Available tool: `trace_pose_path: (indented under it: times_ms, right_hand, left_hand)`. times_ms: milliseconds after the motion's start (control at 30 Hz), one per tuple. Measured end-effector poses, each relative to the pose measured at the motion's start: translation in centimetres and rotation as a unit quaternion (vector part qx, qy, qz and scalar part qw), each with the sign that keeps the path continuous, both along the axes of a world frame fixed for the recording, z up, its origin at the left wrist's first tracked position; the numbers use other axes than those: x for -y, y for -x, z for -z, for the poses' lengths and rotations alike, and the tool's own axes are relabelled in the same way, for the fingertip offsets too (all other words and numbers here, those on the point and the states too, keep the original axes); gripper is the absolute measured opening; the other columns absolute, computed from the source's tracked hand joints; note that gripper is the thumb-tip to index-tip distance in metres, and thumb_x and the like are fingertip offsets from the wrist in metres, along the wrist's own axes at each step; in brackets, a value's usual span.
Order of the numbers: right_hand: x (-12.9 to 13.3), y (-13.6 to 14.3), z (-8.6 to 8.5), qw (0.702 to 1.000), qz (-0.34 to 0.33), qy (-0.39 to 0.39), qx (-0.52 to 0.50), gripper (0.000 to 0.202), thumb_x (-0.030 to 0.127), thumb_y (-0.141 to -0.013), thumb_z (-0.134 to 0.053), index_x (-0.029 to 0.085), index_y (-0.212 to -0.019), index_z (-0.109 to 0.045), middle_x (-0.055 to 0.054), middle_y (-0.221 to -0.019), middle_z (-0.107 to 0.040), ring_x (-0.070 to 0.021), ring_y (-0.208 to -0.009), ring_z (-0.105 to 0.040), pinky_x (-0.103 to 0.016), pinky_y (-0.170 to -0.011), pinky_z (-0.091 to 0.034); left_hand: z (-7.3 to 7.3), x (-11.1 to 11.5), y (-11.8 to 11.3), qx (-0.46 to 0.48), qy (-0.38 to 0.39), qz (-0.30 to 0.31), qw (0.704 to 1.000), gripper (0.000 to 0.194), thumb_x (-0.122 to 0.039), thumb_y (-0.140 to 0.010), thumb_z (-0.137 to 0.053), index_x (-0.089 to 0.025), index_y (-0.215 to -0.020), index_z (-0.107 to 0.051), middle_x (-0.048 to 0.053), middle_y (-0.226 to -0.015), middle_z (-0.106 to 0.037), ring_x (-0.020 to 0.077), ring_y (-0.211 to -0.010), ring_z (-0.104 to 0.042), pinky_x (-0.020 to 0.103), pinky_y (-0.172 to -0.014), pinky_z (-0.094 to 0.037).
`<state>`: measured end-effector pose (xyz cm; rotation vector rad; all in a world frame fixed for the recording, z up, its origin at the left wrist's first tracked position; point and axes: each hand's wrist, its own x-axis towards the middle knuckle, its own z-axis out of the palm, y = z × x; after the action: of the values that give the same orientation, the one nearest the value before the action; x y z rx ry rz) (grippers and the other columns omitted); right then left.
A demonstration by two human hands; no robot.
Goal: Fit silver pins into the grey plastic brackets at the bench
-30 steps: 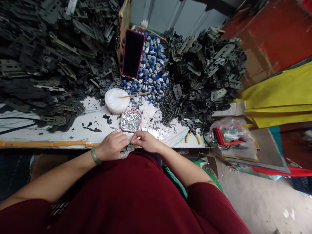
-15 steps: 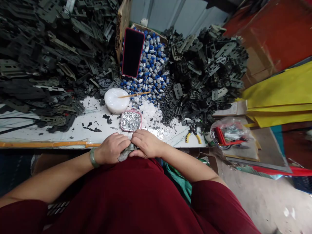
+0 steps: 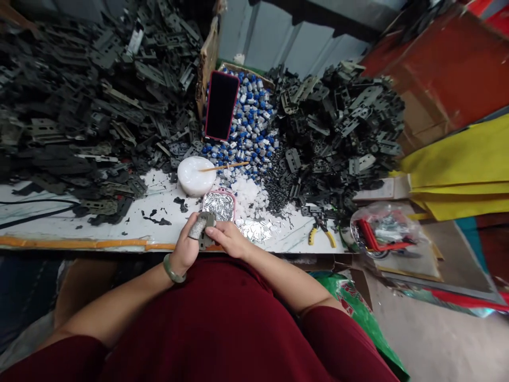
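Both my hands hold one dark grey-green plastic part [image 3: 207, 243] with cut-outs, just over the table's front edge. My left hand [image 3: 186, 248] grips it from the left, palm turned up. A speckled grey wrap [image 3: 196, 229] appears to cover the left thumb. From the right, my right hand [image 3: 229, 237] pinches the part, thumb on its face; the other fingers are partly hidden. Right behind the hands sits a pink-rimmed tray [image 3: 234, 207] filled with small silvery metal pieces. A white bowl [image 3: 196, 183] with a thin wooden stick [image 3: 225, 167] across it stands farther back.
Large heaps of dark plastic parts lie left [image 3: 99, 116] and right [image 3: 338, 116]. Between them are blue-and-white small motors [image 3: 254, 114] and a propped phone [image 3: 221, 106]. White bits [image 3: 250, 193], loose metal pieces [image 3: 256, 232] and yellow-handled pliers [image 3: 322, 233] lie nearer.
My hands have turned the part up, so its face and the speckled wrap show more. The left hand has rolled palm up. The camera view has shifted slightly.
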<state>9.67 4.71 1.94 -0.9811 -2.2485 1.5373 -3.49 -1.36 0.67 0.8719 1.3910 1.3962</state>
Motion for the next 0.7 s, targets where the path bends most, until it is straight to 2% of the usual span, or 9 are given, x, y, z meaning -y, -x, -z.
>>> trace_pose_path:
  times_ms: [100, 200, 300, 367, 400, 467, 567, 633, 700]
  right_hand:
    - [0.1, 0.7, 0.1, 0.999, 0.020, 0.041, -0.006, 0.034, 0.049, -0.083, -0.051, 0.017, -0.071, -0.051, 0.003, -0.063, -0.049, -0.0097, -0.059, -0.043, -0.021, -0.055, -0.034]
    - [0.4, 1.3, 0.3, 0.995, 0.057, 0.072, -0.031, 0.034, 0.049, -0.081, -0.052, 0.018, -0.070, -0.047, 0.004, -0.063, -0.048, -0.0097, -0.060, -0.043, -0.022, -0.057, -0.035]
    - [0.0, 1.2, 0.8, 0.990, 0.028, 0.135, -0.041, 0.043, 0.058, -0.084, -0.045, 0.018, -0.067, -0.045, 0.004, -0.058, -0.046, -0.0099, -0.056, -0.044, -0.023, -0.056, -0.037]
    - [-0.7, 0.7, 1.1, 0.990, 0.009, 0.132, -0.038, 0.050, 0.063, -0.087, -0.036, 0.018, -0.068, -0.047, 0.003, -0.058, -0.048, -0.0111, -0.056, -0.046, -0.024, -0.058, -0.039]
    - [-1.0, 0.4, 1.0, 0.995, 0.013, 0.095, -0.040, 0.051, 0.065, -0.086, -0.036, 0.018, -0.071, -0.049, 0.001, -0.062, -0.052, -0.0124, -0.060, -0.049, -0.026, -0.060, -0.041]
    - [-1.4, -0.1, 0.7, 0.997, 0.030, -0.045, -0.057, 0.052, 0.068, -0.081, -0.046, 0.017, -0.081, -0.054, -0.004, -0.078, -0.059, -0.0165, -0.074, -0.054, -0.031, -0.071, -0.045]
    - [-1.0, -0.2, 0.1, 0.963, -0.036, -0.254, -0.082, 0.055, 0.064, -0.073, -0.062, 0.017, -0.102, -0.058, -0.011, -0.103, -0.060, -0.0228, -0.098, -0.053, -0.038, -0.087, -0.042]
    - [-0.3, 0.1, 0.1, 0.938, -0.090, -0.325, -0.074, 0.048, 0.057, -0.079, -0.061, 0.018, -0.106, -0.059, -0.012, -0.105, -0.061, -0.0231, -0.100, -0.052, -0.038, -0.088, -0.041]
    - [0.3, 0.6, 0.4, 0.926, -0.098, -0.360, -0.052, 0.038, 0.051, -0.085, -0.056, 0.018, -0.102, -0.061, -0.010, -0.098, -0.062, -0.0218, -0.095, -0.053, -0.037, -0.084, -0.042]
  left_hand:
    - [1.0, -0.4, 0.1, 0.028, 0.017, -0.041, 0.999, 0.012, -0.033, -0.081, -0.053, -0.022, -0.080, -0.058, -0.002, -0.076, -0.058, 0.0160, -0.078, -0.051, 0.026, -0.076, -0.042]
    - [1.1, -0.6, 0.1, 0.068, 0.027, -0.062, 0.995, 0.011, -0.032, -0.079, -0.057, -0.021, -0.080, -0.059, -0.003, -0.073, -0.058, 0.0139, -0.076, -0.052, 0.024, -0.074, -0.043]
    - [0.5, -0.9, 0.4, 0.186, 0.091, -0.057, 0.977, 0.014, -0.033, -0.078, -0.058, -0.019, -0.075, -0.058, -0.002, -0.070, -0.059, 0.0138, -0.071, -0.055, 0.025, -0.067, -0.045]
    - [0.0, -1.0, 0.8, 0.283, 0.158, -0.027, 0.946, 0.017, -0.034, -0.077, -0.059, -0.018, -0.072, -0.057, -0.001, -0.065, -0.060, 0.0136, -0.061, -0.055, 0.025, -0.054, -0.043]
    - [-0.1, -1.0, 1.1, 0.323, 0.186, -0.010, 0.928, 0.016, -0.032, -0.077, -0.059, -0.017, -0.071, -0.057, -0.001, -0.062, -0.059, 0.0126, -0.056, -0.053, 0.024, -0.049, -0.041]
    - [-0.2, -0.9, 1.5, 0.375, 0.226, 0.018, 0.899, 0.012, -0.026, -0.077, -0.060, -0.017, -0.070, -0.057, 0.000, -0.059, -0.058, 0.0105, -0.048, -0.049, 0.022, -0.043, -0.037]
    - [-0.1, -0.8, 1.5, 0.400, 0.249, 0.027, 0.882, 0.011, -0.018, -0.078, -0.057, -0.016, -0.068, -0.057, -0.001, -0.056, -0.055, 0.0092, -0.046, -0.048, 0.020, -0.041, -0.038]
    - [-0.1, -0.8, 1.1, 0.411, 0.239, 0.013, 0.880, 0.012, -0.013, -0.080, -0.054, -0.016, -0.069, -0.055, -0.003, -0.053, -0.050, 0.0079, -0.044, -0.046, 0.018, -0.039, -0.039]
    - [-0.3, -1.0, 0.8, 0.439, 0.223, -0.009, 0.870, 0.015, -0.007, -0.081, -0.050, -0.016, -0.070, -0.054, -0.005, -0.053, -0.046, 0.0057, -0.042, -0.044, 0.014, -0.036, -0.036]
